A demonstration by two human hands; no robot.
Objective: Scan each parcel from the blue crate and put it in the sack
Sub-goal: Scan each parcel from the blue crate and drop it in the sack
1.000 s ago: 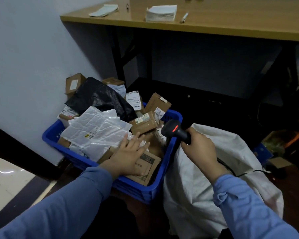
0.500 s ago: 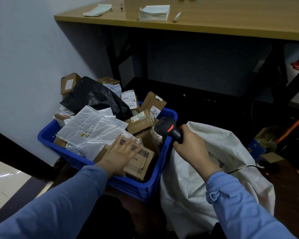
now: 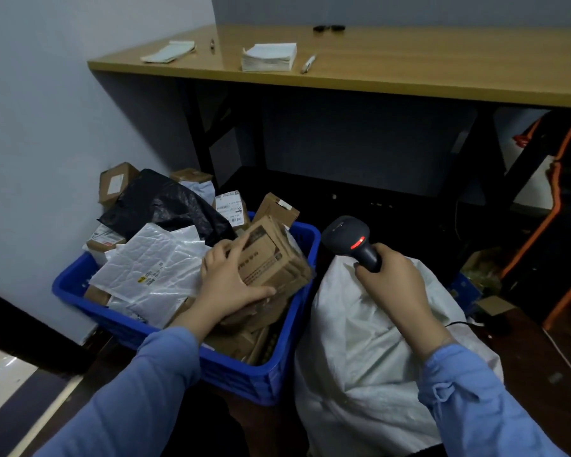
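Creased rectangular cardboard parcel (image 3: 274,258) in left hand (image 3: 226,285)

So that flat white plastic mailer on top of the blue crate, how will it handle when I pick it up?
The mailer will probably be floppy: it is thin, creased film draped over the heap in the crate. It looks flat, so it is likely light for its size. Its glossy sheen suggests it may slip, so pinch an edge.

A wooden desk (image 3: 409,70) carries little — paper stack (image 3: 268,57), pen (image 3: 308,63), notepad (image 3: 168,51)
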